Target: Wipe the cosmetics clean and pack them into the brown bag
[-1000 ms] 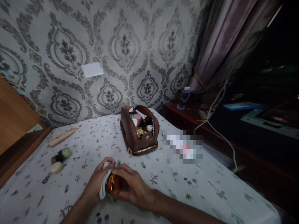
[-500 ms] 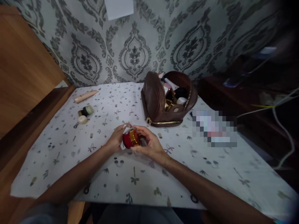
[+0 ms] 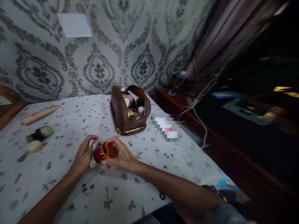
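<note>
Between my hands, above the patterned white cloth, is a red jar (image 3: 100,153) with a gold band and an amber-looking end, tilted on its side. My right hand (image 3: 120,155) has its thumb and fingers round the amber and gold end. A white cloth or tissue (image 3: 93,155) is pinched in my left hand (image 3: 84,154) and lies against the red end of the jar. An open brown bag (image 3: 120,115) full of small cosmetic items stands beyond my hands.
At the left lie a beige tube (image 3: 40,114), a dark and green jar (image 3: 40,133) and a small cream-lidded one (image 3: 35,146). A pixelated item (image 3: 167,127) sits right of the bag. Farther right are a clear bottle (image 3: 177,83), white cables (image 3: 202,121) and a blue packet (image 3: 226,186).
The view has swung to the right, so hands, bag and jars appear farther left. My hands still hold the red jar and the white cloth or tissue.
</note>
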Action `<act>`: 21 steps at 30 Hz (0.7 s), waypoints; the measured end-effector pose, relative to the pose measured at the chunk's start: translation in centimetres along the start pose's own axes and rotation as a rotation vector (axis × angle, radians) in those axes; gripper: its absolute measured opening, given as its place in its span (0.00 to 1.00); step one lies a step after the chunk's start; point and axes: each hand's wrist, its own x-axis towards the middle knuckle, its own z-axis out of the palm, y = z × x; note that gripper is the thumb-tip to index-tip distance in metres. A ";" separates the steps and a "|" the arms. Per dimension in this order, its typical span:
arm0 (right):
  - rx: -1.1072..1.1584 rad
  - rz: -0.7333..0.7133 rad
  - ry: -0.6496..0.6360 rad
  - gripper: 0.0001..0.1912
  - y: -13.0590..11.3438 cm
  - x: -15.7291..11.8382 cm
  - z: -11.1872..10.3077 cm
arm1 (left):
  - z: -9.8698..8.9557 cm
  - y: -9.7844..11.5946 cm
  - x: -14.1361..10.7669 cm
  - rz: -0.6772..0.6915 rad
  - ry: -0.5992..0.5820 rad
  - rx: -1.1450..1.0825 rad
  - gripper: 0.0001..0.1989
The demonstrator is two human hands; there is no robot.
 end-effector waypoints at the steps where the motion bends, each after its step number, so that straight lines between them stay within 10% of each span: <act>1: 0.008 -0.001 0.010 0.34 0.0 0.1 -0.1 | -0.2 0.0 0.2 0.013 0.019 0.051 0.21; 9: -0.522 -0.124 0.180 0.30 0.9 0.4 -1.0 | 0.0 0.9 -1.1 0.192 0.146 0.297 0.20; 13: -0.803 -0.205 0.092 0.29 1.6 0.3 -1.3 | 1.4 0.3 -2.3 0.410 -0.036 0.447 0.17; 21: -0.891 -0.311 0.008 0.22 1.4 0.3 -1.5 | 1.4 -0.1 -2.0 0.322 -0.131 0.466 0.19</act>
